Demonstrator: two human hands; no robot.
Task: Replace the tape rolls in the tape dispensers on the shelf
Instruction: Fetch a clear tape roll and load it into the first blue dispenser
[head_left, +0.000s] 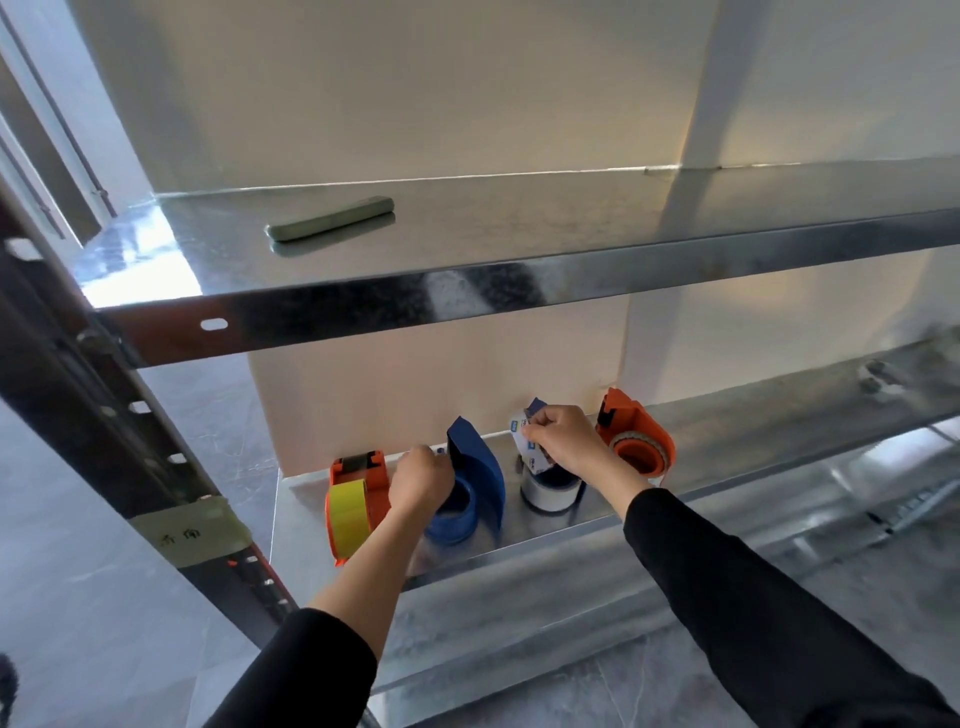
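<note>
**Loose tape end at risk of sticking or tearing**

While both hands are working on the lower shelf (649, 525), risk is building at the blue roll (457, 506). Left hand (420, 480) is gripping that roll, fingers closed on it. Just right of it, right hand (563, 439) is pinching a label (524, 441) above the white roll (548, 491). Blue tape is standing unwound; it could fold onto itself.

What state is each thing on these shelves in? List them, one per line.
Left dispenser: on its side, yellow roll loaded.
Right dispenser: lying on the shelf, only a bare core in it.
Blue dispenser: on the shelf, blue roll at it, left hand on it.
White roll: upright, loose.
Label: pinched in the right hand.
Green bar: flat on the upper shelf.
</note>
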